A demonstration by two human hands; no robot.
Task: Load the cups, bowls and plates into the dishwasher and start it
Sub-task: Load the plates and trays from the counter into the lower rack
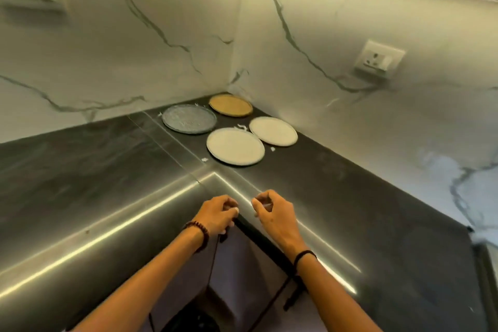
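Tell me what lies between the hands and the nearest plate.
Head view: only bare counter, crossed by a light streak, lies between the left hand, right hand and the nearest white plate.

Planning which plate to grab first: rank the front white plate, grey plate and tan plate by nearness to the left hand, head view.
1. Front white plate, straight ahead.
2. Grey plate, farther left.
3. Tan plate, back corner.
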